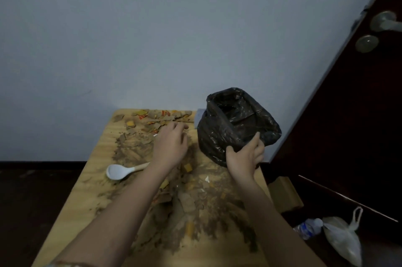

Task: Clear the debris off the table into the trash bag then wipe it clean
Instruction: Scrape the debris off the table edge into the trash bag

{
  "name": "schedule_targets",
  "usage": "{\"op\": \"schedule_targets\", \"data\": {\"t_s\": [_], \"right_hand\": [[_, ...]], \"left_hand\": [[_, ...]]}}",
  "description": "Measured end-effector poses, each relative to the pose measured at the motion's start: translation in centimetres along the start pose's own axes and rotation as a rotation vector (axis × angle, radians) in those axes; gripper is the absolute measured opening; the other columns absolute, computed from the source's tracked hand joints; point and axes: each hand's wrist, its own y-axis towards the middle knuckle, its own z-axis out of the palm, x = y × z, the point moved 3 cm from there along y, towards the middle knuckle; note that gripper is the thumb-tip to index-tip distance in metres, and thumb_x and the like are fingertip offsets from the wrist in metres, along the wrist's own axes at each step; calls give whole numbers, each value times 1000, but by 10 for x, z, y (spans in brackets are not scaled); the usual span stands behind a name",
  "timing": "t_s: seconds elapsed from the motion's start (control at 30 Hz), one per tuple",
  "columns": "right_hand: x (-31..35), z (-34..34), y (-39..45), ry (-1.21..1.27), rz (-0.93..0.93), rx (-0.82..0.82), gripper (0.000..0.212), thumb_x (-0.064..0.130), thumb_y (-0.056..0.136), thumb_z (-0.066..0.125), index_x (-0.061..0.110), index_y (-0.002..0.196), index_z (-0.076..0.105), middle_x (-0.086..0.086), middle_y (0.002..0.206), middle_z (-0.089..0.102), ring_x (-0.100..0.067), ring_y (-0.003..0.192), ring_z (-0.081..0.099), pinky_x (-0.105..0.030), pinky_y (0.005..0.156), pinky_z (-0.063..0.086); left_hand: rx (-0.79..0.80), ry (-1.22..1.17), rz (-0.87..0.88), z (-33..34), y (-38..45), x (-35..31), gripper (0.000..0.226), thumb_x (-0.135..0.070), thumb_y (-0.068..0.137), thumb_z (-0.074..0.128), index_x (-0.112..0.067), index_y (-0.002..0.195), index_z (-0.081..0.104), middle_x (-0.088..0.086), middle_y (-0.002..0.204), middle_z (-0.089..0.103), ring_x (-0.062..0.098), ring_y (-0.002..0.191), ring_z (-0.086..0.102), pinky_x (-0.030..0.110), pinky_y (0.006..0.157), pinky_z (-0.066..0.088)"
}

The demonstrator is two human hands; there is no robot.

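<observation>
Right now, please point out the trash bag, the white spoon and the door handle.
trash bag (219, 134): head view, front wall.
white spoon (116, 172): head view, bowl.
door handle (386, 21): head view, lever.

wall (152, 38): you face plain pale blue
door (359, 125): dark wood, metal handle (386, 21), your right
floor (32, 190): dark, dim light

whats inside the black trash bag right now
The black trash bag stands open at the table's far right, held by the right hand. Only dark crinkled plastic shows inside; its bottom is hidden, so contents cannot be told.
</observation>
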Motion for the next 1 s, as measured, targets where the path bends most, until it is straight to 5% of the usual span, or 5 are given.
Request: {"op": "schedule_targets", "data": {"t_s": [0.27,0.47,0.67,1.0], "right_hand": [[37,89,-63,-332,-527,277,69,25,90,57,24,150,21,-1,153,12,-24,140,9,-42,112,25],[50,164,-84,-663,-805,539,40,22,96,46,25,136,49,-3,140,40,-26,133,29,-42,104,35],[53,211,-85,-1058,-1032,613,34,25,98,47,17,131,54,-10,128,49,-29,122,38,-35,96,34],[56,235,-76,-1229,-1220,682,41,28,90,60,12,126,50,-8,132,44,-25,123,37,-33,90,38]], "left_hand": [[5,120,-41,-39,-48,81,27,-23,97,49,-16,120,60,3,106,59,21,100,54,31,76,44],[50,152,-132,-62,-72,139,27,-19,95,51,-17,121,59,3,107,57,22,101,53,33,75,45],[87,166,-199,-70,-84,177,31,-18,96,47,-17,126,57,5,106,55,23,98,52,35,74,45],[59,41,-321,-59,-74,210,28,-19,98,46,-15,123,59,6,111,52,25,107,45,34,79,41]]}}
